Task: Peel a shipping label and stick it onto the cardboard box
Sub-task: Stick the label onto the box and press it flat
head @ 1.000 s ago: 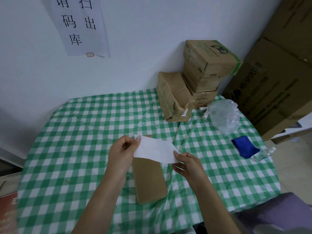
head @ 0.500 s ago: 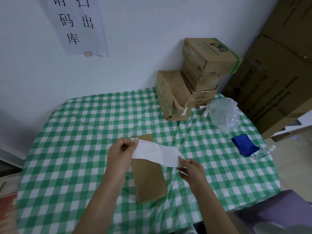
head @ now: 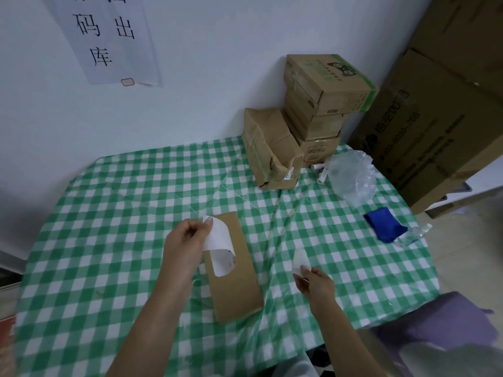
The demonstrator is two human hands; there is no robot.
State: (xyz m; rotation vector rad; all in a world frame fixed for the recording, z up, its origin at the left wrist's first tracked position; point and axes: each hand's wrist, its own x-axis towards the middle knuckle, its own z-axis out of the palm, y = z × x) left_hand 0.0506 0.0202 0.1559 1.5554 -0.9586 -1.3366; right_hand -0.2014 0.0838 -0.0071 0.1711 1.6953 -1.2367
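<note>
since a second ago our hands have parted: the right hand [head: 313,281], at four o'clock, pinches the backing strip [head: 299,261]; the left hand [head: 187,240] pinches the curling shipping label [head: 219,247], sticky side kept free, over the cardboard box [head: 234,281] at centre.

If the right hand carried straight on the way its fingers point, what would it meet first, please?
Probably only the checked tablecloth. The right hand, pinching the peeled backing strip, points up-left, toward the leaning cardboard box far beyond; depth is unclear.
</note>
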